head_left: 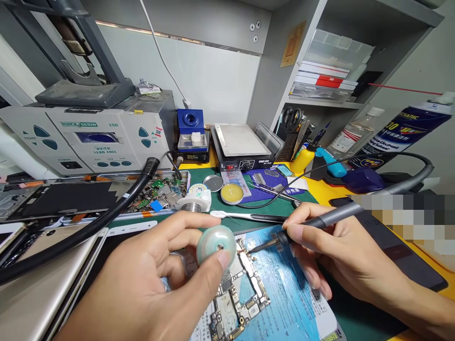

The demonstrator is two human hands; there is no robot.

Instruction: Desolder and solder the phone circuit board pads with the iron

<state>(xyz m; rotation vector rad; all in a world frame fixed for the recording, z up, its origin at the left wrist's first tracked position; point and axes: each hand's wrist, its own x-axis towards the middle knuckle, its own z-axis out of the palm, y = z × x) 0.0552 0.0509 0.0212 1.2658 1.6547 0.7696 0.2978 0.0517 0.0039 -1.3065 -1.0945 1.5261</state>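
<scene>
My left hand [167,274] is closed round a pale green, round spool [216,245], thumb on its face near the centre hole. In my right hand [320,251] is a soldering iron [330,215], gripped like a pen, its thin tip pointing left at the upper edge of a circuit board [227,284]. Whether the tip touches the board cannot be made out. The board lies on a blue printed sheet [284,303], partly hidden behind my left hand and the spool.
Behind lie a yellow paste tin [232,193], a solder reel [194,201] and a white-and-black brush [254,216]. A hot-air station [103,137] with a black hose stands left. A heating plate [243,142] is at the back; a phone [398,251] lies right. The iron's cable arcs above.
</scene>
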